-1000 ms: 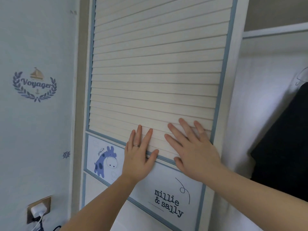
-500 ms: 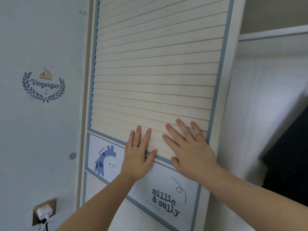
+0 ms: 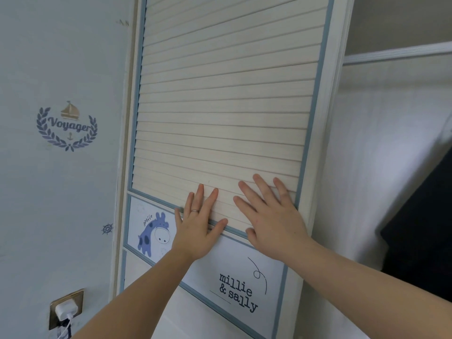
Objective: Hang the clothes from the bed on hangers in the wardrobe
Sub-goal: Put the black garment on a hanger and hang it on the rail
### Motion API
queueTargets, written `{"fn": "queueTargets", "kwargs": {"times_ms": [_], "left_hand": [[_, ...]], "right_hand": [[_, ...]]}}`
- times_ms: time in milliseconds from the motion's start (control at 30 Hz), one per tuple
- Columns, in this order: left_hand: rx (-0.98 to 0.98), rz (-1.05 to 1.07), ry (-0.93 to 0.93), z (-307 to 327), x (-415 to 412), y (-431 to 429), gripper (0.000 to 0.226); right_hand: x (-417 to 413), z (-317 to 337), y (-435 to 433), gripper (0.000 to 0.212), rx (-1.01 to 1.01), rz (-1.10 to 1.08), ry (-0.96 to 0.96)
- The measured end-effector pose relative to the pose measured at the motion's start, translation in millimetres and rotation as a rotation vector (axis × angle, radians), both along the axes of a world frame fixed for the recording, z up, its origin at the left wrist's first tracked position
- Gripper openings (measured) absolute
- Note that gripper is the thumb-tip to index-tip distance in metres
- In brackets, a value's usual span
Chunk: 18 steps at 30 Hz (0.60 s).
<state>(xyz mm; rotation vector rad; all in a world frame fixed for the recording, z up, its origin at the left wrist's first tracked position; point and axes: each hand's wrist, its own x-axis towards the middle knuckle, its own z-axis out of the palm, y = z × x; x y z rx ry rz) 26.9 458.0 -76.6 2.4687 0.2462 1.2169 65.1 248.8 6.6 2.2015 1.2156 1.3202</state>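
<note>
Centre frame: left hand [image 3: 195, 231], right hand [image 3: 271, 221] pressing flat on wardrobe door [image 3: 220, 106], fingers spread, holding nothing, likely sliding it aside.

The left arm [image 3: 137, 297] enters from lower left, the right arm [image 3: 367, 277] from lower right, both bare. The left hand [image 3: 197, 228] is flat, fingers straight, thumb spread. The right hand [image 3: 274, 223], just beside and slightly higher, is flat with fingers fanned.

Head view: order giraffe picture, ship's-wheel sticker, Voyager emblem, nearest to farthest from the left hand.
1. Giraffe picture, beside the left hand, on the wardrobe door.
2. Ship's-wheel sticker, on the wall, farther left.
3. Voyager emblem, upper left wall.
</note>
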Motion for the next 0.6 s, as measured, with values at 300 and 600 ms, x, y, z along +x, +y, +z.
{"fn": "queueTargets", "kwargs": {"times_ms": [300, 600], "left_hand": [[0.24, 0.012, -0.298, 67, -41, -62, 0.052], [0.644, -0.164, -0.382, 153, -27, -217, 0.063]], "right_hand": [[-28, 53, -85, 0.06, 0.169, 0.223, -0.035], [-29, 113, -268, 0.061, 0.332, -0.067, -0.045]]}}
